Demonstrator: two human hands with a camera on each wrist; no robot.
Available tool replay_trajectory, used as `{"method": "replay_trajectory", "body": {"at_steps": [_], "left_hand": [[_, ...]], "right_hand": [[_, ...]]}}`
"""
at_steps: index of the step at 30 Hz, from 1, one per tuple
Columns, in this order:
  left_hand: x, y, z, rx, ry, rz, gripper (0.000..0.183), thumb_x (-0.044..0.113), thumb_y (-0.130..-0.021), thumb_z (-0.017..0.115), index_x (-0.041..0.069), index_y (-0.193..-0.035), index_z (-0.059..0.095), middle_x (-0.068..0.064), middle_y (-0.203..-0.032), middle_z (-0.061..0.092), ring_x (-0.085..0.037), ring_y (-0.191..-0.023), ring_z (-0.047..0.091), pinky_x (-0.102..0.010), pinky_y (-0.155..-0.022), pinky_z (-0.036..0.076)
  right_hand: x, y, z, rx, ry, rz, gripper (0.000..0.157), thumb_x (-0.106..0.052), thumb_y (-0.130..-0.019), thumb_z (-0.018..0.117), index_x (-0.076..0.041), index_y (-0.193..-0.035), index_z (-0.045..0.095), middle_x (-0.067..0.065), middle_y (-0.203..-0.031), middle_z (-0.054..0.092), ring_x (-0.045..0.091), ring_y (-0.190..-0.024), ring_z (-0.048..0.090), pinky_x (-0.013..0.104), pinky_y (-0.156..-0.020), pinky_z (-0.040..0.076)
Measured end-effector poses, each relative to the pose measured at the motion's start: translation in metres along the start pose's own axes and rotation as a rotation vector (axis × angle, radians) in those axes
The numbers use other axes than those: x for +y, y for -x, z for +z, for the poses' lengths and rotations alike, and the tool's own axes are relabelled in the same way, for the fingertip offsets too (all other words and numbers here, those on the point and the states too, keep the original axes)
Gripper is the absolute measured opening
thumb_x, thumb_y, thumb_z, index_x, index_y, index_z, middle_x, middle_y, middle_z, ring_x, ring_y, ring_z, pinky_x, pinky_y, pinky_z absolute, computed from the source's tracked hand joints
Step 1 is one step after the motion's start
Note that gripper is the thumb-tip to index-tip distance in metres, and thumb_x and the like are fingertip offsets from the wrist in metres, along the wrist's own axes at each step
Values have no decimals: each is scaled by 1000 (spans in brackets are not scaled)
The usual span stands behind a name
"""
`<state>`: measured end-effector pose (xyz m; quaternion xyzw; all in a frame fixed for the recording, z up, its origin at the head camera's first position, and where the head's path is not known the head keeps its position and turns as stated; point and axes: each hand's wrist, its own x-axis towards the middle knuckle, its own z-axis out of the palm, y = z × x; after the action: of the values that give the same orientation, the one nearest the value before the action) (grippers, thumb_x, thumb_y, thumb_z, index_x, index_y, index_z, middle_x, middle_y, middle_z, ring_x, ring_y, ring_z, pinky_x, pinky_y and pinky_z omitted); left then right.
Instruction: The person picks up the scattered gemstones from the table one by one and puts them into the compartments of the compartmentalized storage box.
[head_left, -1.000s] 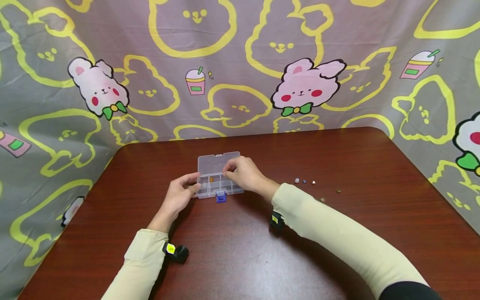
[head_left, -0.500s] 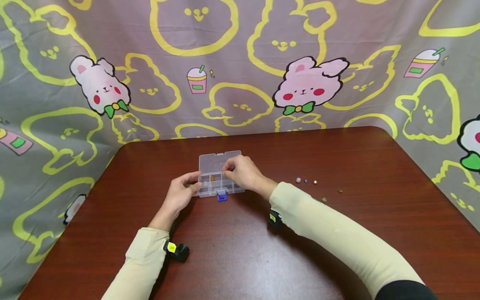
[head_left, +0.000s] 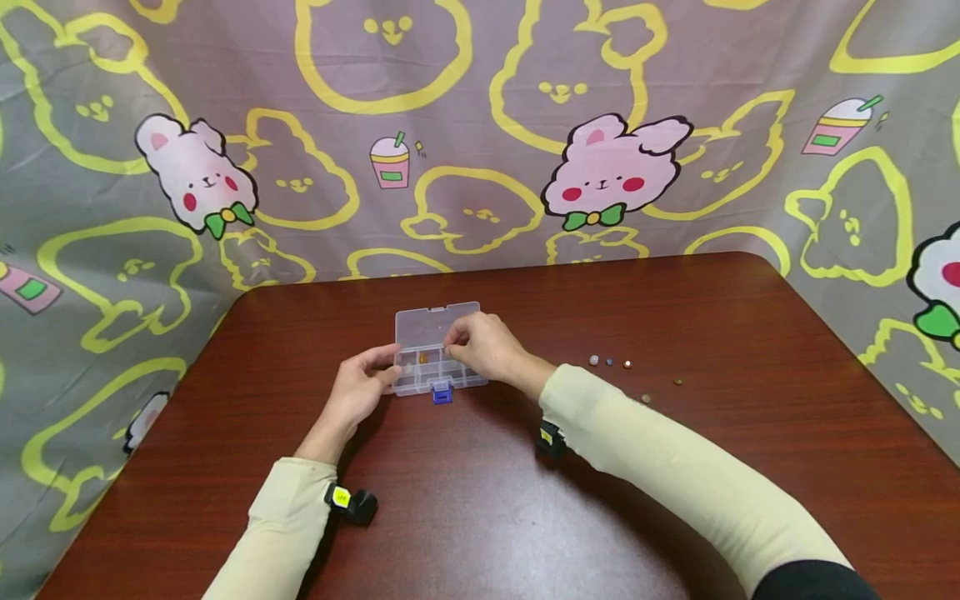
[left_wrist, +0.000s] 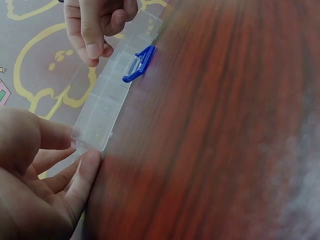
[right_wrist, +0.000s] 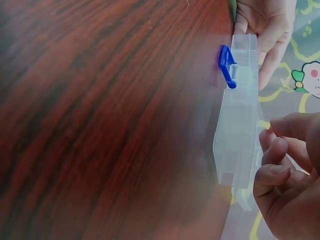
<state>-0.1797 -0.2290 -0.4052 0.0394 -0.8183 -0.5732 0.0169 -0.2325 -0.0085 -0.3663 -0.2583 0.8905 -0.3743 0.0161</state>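
Right grip [head_left: 486,343] curls over the clear box [head_left: 431,373]; left grip [head_left: 360,387] pinches its end.

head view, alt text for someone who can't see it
A person's left hand grips the left end of an open clear box on a brown table; the right hand, fingers curled, is over its right side. An orange piece sits in the box; five small pieces lie on the table to the right. Behind is a cartoon-print cloth.
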Motion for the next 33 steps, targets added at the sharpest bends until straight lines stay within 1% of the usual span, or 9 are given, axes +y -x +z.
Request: {"method": "replay_trajectory", "body": {"at_steps": [3, 9, 15, 21, 28, 31, 33], "left_hand": [[0, 0, -1, 0, -2, 1, 39, -2, -96, 61, -3, -135, 60, -24, -125, 61, -16, -91, 64, -21, -72, 56], [1, 0, 0, -5, -7, -9, 40, 0, -97, 62, -3, -136, 59, -24, -127, 60, -22, -96, 64, -22, -73, 56], [4, 1, 0, -10, -4, -9, 40, -1, -96, 62, -4, -136, 59, -25, -128, 60, -24, -98, 63, -21, -73, 56], [4, 1, -1, -4, -7, -10, 40, -2, -96, 62, -3, -135, 60, -25, -127, 61, -19, -93, 63, -21, -71, 56], [4, 1, -2, -5, -13, 2, 39, -2, -96, 62, -4, -134, 60, -26, -126, 61, -14, -89, 64, -20, -70, 56], [3, 1, -1, -11, -9, 4, 39, -1, -96, 62, -5, -135, 59, -26, -126, 60, -14, -90, 64, -20, -70, 56], [2, 2, -1, -11, -11, -8, 39, 0, -96, 62, -4, -135, 59, -25, -126, 60, -16, -91, 64, -20, -71, 56]], "right_hand": [[2, 2, -1, 0, -5, -14, 4, -11, -89, 74, -9, -90, 78, -2, -81, 72, 10, -74, 62, 24, -68, 50], [10, 10, -6, 7, -9, -60, 4, -9, -88, 73, -8, -89, 77, -3, -80, 72, 8, -72, 61, 24, -68, 49], [19, 21, -13, 15, -30, -73, 3, -8, -89, 72, -8, -88, 75, -4, -79, 71, 6, -70, 61, 25, -68, 50], [26, 35, -24, 12, -41, -66, 4, -6, -89, 72, -7, -89, 75, -4, -78, 70, 8, -70, 59, 26, -68, 49], [38, 56, -38, 17, -65, -52, 3, -7, -88, 72, -7, -89, 76, -6, -78, 70, 10, -67, 58, 28, -65, 48], [44, 66, -45, 25, -53, -39, 4, -7, -88, 73, -7, -90, 76, -7, -78, 70, 10, -67, 58, 28, -65, 48], [48, 73, -49, 21, -46, -38, 4, -7, -88, 72, -7, -91, 75, -7, -78, 69, 10, -67, 58, 29, -65, 49]]}}
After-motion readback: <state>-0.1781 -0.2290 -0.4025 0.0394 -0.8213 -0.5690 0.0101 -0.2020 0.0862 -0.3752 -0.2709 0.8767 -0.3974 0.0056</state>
